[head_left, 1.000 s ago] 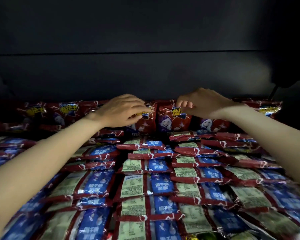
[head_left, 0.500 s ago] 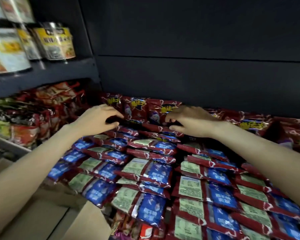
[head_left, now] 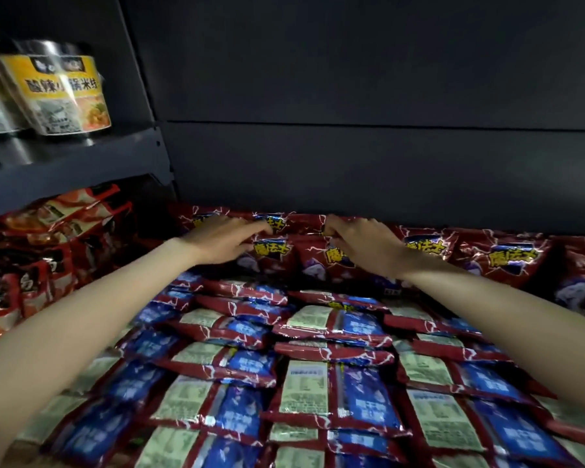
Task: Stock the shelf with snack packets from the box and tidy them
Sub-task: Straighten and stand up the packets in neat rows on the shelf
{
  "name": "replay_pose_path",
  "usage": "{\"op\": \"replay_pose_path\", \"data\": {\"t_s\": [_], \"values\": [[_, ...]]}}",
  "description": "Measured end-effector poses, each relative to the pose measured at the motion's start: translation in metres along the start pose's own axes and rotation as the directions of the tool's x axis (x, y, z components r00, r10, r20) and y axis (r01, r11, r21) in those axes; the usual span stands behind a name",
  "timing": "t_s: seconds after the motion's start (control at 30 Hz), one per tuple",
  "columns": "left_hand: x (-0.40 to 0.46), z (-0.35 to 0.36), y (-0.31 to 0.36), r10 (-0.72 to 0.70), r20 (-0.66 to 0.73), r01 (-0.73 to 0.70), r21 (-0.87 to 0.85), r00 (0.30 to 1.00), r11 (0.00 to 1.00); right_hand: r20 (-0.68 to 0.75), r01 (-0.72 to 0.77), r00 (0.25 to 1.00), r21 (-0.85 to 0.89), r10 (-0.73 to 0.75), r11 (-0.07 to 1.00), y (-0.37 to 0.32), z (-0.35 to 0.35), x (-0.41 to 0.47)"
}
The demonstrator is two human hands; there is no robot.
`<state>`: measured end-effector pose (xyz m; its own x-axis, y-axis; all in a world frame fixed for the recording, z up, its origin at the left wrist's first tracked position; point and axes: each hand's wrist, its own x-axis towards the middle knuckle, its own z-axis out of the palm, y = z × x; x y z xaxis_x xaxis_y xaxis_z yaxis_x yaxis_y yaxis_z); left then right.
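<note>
Red snack packets with yellow lettering stand upright in a row along the back of the shelf. In front of them lie several rows of flat packets, blue and pale green backs up, overlapping. My left hand reaches over the upright row, fingers fairly straight, and presses on a standing packet. My right hand has its fingers curled over the top edge of the neighbouring upright packet. The box is out of view.
The dark back panel rises right behind the upright row. A neighbouring bay on the left holds noodle cups on an upper shelf board and red-orange packets beneath it.
The view has swung left and then tilted up. Both hands have reached further back, from the flat packets onto the tops of the upright row. The cardboard seen at lower left is gone from view.
</note>
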<state>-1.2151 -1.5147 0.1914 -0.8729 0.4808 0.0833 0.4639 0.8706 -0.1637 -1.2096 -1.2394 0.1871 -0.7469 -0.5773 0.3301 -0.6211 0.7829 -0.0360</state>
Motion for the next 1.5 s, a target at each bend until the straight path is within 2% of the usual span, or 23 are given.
{"op": "replay_pose_path", "data": {"t_s": [0.13, 0.23, 0.3, 0.37, 0.47, 0.53, 0.63, 0.77, 0.83, 0.9, 0.97, 1.07, 1.17, 1.3, 1.5], "values": [[0.009, -0.002, -0.033, -0.021, -0.059, 0.02, -0.011, 0.998, 1.0, -0.047, -0.106, 0.993, 0.033, 0.107, 0.994, 0.002, 0.006, 0.013], [0.016, -0.003, -0.037, 0.014, -0.092, -0.015, -0.003, 0.996, 1.0, -0.075, -0.134, 0.988, -0.006, 0.134, 0.991, 0.003, 0.01, 0.021], [0.017, 0.0, -0.033, 0.099, -0.164, -0.099, 0.012, 0.981, 0.995, -0.07, -0.15, 0.987, -0.038, 0.147, 0.988, 0.003, 0.012, 0.022], [0.015, 0.011, -0.027, 0.232, -0.236, -0.214, 0.101, 0.944, 0.972, -0.072, -0.151, 0.987, -0.099, 0.144, 0.984, 0.003, 0.014, 0.023], [0.013, 0.025, -0.018, 0.344, -0.217, -0.283, 0.27, 0.914, 0.92, -0.189, -0.052, 0.982, -0.234, 0.006, 0.971, 0.005, 0.02, 0.022], [0.013, 0.03, -0.011, 0.295, -0.184, -0.251, 0.23, 0.938, 0.94, -0.247, 0.015, 0.963, -0.348, -0.107, 0.937, 0.008, 0.024, 0.023], [0.018, 0.038, 0.005, 0.204, -0.17, -0.172, 0.187, 0.964, 0.967, -0.221, 0.092, 0.953, -0.436, -0.206, 0.895, 0.008, 0.025, 0.021], [0.03, 0.049, 0.014, 0.092, -0.057, -0.073, 0.278, 0.994, 0.958, -0.125, 0.082, 0.98, -0.446, -0.153, 0.891, 0.005, 0.03, 0.015], [0.034, 0.053, 0.007, 0.115, -0.076, -0.077, 0.392, 0.99, 0.917, -0.058, 0.072, 0.992, -0.486, -0.114, 0.871, 0.006, 0.036, 0.014], [0.037, 0.057, -0.002, 0.157, -0.101, -0.091, 0.474, 0.982, 0.876, -0.006, 0.069, 0.996, -0.59, -0.089, 0.805, 0.007, 0.041, 0.012], [0.039, 0.058, -0.006, 0.18, -0.109, -0.101, 0.506, 0.978, 0.857, 0.004, 0.059, 0.997, -0.671, -0.076, 0.739, 0.01, 0.046, 0.012], [0.035, 0.057, -0.014, 0.228, -0.121, -0.124, 0.559, 0.966, 0.82, 0.002, 0.072, 0.995, -0.683, -0.097, 0.727, 0.015, 0.046, 0.012], [0.026, 0.055, -0.024, 0.214, -0.134, -0.115, 0.519, 0.968, 0.847, 0.011, 0.089, 0.993, -0.699, -0.114, 0.709, 0.021, 0.046, 0.012], [0.023, 0.057, -0.027, 0.202, -0.153, -0.12, 0.425, 0.967, 0.897, -0.028, 0.042, 0.995, -0.746, -0.094, 0.665, 0.017, 0.056, 0.009], [0.034, 0.063, -0.015, 0.272, -0.186, -0.156, 0.476, 0.944, 0.866, -0.069, 0.037, 0.99, -0.729, -0.127, 0.684, 0.021, 0.059, 0.006]]}}
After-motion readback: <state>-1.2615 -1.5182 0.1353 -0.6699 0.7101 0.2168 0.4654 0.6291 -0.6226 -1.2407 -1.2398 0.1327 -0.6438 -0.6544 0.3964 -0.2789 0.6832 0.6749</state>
